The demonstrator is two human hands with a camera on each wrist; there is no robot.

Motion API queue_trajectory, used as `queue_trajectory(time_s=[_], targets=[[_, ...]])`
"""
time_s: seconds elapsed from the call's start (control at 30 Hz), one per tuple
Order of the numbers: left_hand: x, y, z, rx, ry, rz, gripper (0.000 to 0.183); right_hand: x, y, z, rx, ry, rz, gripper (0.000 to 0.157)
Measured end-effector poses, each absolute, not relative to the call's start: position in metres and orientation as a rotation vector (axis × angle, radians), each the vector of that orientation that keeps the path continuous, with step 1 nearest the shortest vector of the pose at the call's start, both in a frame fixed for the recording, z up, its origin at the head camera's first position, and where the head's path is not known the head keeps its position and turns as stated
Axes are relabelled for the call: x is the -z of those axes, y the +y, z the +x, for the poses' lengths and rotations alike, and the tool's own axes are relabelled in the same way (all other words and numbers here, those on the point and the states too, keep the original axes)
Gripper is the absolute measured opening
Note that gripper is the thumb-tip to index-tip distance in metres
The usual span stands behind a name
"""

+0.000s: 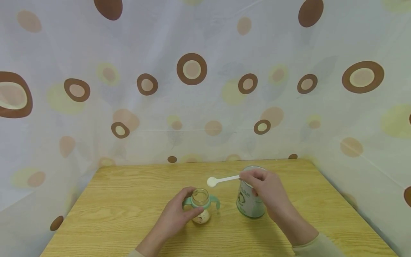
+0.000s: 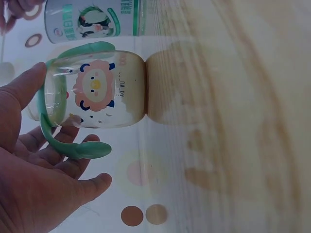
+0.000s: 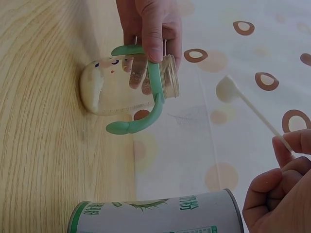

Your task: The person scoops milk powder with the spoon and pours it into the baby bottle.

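Note:
A clear baby bottle (image 1: 202, 216) with a green two-handled collar stands upright and uncapped on the table. Pale powder lies in its bottom, and a lion face (image 2: 94, 86) is printed on its side. My left hand (image 1: 174, 216) holds it by the collar, thumb in front and fingers behind. Between thumb and fingers, my right hand (image 1: 269, 191) pinches the handle end of a white measuring scoop (image 1: 212, 182). The scoop's bowl, with pale powder in it, hovers above and a little right of the bottle's mouth. Just behind the right hand is a milk powder can (image 1: 248, 203), its top partly hidden.
The can stands on the wooden table (image 1: 128, 200) to the right of the bottle, with a gap between them. A white sheet (image 1: 212, 103) with brown and yellow spots hangs at the back and both sides.

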State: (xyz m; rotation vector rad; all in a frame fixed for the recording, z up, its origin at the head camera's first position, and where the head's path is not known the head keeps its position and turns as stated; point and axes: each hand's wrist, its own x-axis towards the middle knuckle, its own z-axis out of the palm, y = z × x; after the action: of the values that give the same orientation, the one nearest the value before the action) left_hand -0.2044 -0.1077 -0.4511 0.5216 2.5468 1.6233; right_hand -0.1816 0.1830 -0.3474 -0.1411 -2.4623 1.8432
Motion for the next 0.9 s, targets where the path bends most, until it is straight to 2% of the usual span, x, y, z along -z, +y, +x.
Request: queue_trajectory(time_s=[0.9], targets=[[0.45,-0.107,-0.204,-1.602,2.567,0.552,0.064,0.358,0.165,-0.18,-1.839,-2.452,-0.056,0.026]])
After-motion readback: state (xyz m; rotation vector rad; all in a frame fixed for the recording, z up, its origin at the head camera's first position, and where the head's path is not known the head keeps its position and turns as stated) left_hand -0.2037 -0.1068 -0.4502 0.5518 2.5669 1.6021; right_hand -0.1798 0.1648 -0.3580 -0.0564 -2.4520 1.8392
